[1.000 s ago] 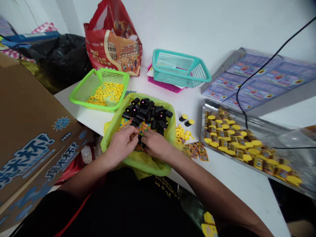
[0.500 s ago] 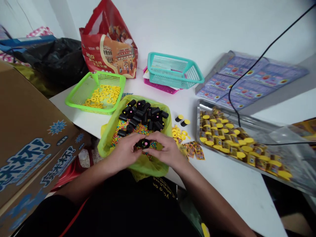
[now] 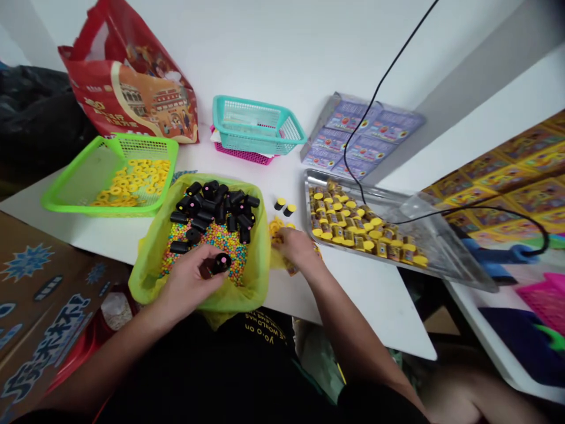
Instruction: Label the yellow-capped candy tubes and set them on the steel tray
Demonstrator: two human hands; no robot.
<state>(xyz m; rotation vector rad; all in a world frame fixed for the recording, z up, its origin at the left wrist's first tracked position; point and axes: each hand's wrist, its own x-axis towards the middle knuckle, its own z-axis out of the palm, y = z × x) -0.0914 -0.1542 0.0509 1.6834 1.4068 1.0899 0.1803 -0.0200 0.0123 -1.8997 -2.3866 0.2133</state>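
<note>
My left hand (image 3: 191,281) grips a small black cylinder (image 3: 222,262) between thumb and fingers, its pink-dotted end facing up. This is over the near side of a basket lined with yellow plastic (image 3: 260,277). In the basket, several black cylinders (image 3: 207,209) lie on multicoloured candy beads (image 3: 225,235). My right hand (image 3: 298,247) is at the small pile of yellow rings (image 3: 276,226) beside the basket. Its fingers are bent together and partly hide the pile; what they hold is not visible. Two black cylinders with yellow caps (image 3: 289,210) stand just behind.
A green basket of yellow rings (image 3: 53,197) stands left, a red bag (image 3: 154,100) behind it. Turquoise and pink baskets (image 3: 260,141) are at the back. On the right, a metal tray (image 3: 441,268) holds several yellow-capped pieces; a black cable (image 3: 375,97) hangs over it.
My right hand has left the black cylinder and moved right to the yellow rings. My left hand keeps the cylinder over the basket. The view has turned right.
</note>
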